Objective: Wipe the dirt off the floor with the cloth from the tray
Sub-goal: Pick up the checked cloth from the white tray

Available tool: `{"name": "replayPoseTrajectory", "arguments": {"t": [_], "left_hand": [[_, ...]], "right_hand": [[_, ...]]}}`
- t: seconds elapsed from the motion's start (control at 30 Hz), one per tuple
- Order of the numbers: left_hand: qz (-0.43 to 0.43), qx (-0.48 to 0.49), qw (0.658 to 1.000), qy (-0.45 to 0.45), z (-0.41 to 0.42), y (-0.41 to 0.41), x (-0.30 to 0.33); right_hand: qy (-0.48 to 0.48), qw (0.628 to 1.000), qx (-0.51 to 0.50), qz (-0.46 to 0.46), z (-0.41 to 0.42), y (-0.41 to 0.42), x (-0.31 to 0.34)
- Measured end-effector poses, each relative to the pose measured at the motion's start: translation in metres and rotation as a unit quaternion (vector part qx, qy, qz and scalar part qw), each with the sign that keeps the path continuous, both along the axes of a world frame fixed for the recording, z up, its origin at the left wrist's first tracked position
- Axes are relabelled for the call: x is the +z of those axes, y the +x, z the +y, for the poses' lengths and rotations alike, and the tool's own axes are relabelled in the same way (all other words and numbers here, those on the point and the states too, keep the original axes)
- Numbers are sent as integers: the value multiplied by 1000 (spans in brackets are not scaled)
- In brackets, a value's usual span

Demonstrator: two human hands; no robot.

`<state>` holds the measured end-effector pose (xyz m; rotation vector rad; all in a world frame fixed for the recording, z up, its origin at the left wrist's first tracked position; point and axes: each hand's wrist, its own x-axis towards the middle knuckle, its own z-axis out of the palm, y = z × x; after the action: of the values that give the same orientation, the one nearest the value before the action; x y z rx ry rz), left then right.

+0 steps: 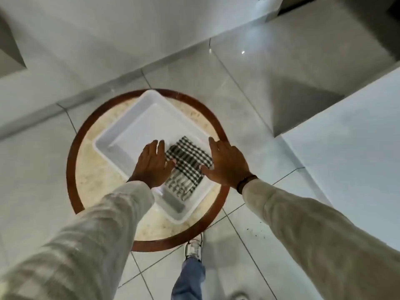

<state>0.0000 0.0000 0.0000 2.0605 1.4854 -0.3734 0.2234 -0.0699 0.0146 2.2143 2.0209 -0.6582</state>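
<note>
A folded black-and-white checked cloth (186, 161) lies in the near right corner of a white plastic tray (129, 124). The tray rests on a small round table (91, 182) with a brown rim and a cream marble top. My left hand (152, 164) hovers flat at the cloth's left edge, fingers spread. On the cloth's right side my right hand (227, 163) is also flat and spread, its thumb touching the cloth's edge. Neither hand grips the cloth. Dark specks of dirt (257, 231) are scattered on the pale floor tiles, right of the table.
Glossy light grey floor tiles (249, 94) surround the table. A white wall runs along the back, and a white block (357, 137) stands at right. My leg in blue jeans and a white shoe (193, 247) stand just below the table's near rim.
</note>
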Motion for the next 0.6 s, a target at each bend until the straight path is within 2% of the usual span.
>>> {"name": "replayPoseTrajectory", "arguments": {"t": [0.1, 0.2, 0.3, 0.43, 0.5, 0.53, 0.6], "left_hand": [[-3, 71, 997, -1, 15, 4, -45], [-26, 104, 994, -18, 18, 12, -65], [-24, 116, 993, -15, 19, 16, -78], [-48, 182, 980, -66, 26, 16, -80], [-102, 240, 958, -115, 27, 16, -72], [-144, 286, 936, -147, 27, 16, -63], [-245, 369, 870, -217, 26, 15, -44]], "right_hand": [[-65, 990, -94, 77, 21, -27, -47], [-115, 970, -196, 91, 30, -48, -70], [-116, 968, -211, 76, 38, -50, -86], [-159, 938, -247, 185, 43, -39, -95], [-160, 913, -280, 250, 42, -33, -90], [-162, 890, -308, 294, 40, -28, -83], [-177, 832, -352, 391, 34, -14, -68]]}}
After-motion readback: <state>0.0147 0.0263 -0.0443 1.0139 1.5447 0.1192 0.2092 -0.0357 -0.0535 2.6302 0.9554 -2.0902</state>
